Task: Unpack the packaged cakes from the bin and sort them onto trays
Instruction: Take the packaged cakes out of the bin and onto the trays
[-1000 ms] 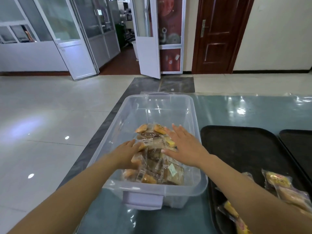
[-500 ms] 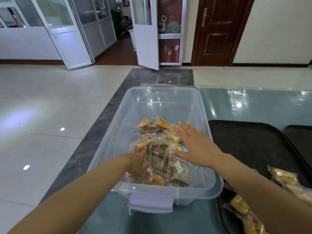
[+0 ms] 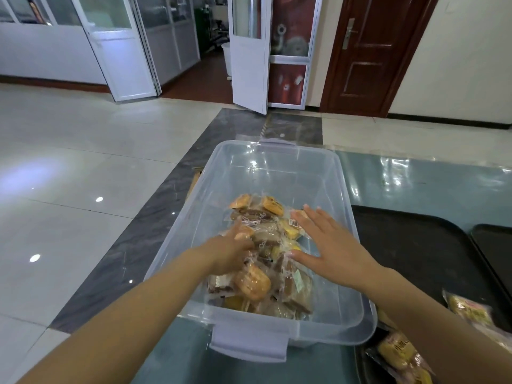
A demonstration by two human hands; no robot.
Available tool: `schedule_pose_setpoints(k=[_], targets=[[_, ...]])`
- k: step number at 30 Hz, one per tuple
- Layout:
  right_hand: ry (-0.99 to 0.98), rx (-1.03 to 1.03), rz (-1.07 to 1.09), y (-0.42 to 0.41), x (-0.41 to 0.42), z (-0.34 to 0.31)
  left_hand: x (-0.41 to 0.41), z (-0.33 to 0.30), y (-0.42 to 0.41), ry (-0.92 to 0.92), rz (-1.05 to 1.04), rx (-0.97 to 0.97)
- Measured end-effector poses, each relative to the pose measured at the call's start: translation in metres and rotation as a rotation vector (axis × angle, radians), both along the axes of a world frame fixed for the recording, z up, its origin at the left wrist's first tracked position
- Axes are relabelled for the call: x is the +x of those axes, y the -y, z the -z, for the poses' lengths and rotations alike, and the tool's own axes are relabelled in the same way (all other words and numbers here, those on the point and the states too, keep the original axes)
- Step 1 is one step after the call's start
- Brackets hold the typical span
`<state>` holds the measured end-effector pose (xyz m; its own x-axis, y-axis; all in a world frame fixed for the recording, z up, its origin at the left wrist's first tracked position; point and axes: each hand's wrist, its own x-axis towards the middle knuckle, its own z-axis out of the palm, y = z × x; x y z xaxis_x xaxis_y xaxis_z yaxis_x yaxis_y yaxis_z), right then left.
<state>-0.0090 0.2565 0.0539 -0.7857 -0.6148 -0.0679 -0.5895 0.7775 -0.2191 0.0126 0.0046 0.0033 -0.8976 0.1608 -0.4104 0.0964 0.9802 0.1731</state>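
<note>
Clear rectangular plastic bin open-topped, far half bare, heap of wrapped cakes filling near half, both hands over it, black tray mostly free beside.

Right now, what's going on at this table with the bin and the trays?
A person is reaching both hands into a clear plastic bin holding a pile of packaged cakes. The left hand is down among the packets; the right hand lies flat on them, fingers spread. A few packets already sit on the near black tray.
</note>
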Motion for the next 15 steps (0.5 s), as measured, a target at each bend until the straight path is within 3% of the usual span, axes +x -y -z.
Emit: schedule_pose_setpoints(k=[6,15], targets=[[-0.012,0.077,-0.021,0.010,-0.016,-0.003,-0.023,-0.014,0.006,-0.191,-0.130,-0.096],[0.061,0.037,0.084,0.032,-0.057,0.016,-0.052,0.023,-0.002,0.039,-0.191,-0.050]])
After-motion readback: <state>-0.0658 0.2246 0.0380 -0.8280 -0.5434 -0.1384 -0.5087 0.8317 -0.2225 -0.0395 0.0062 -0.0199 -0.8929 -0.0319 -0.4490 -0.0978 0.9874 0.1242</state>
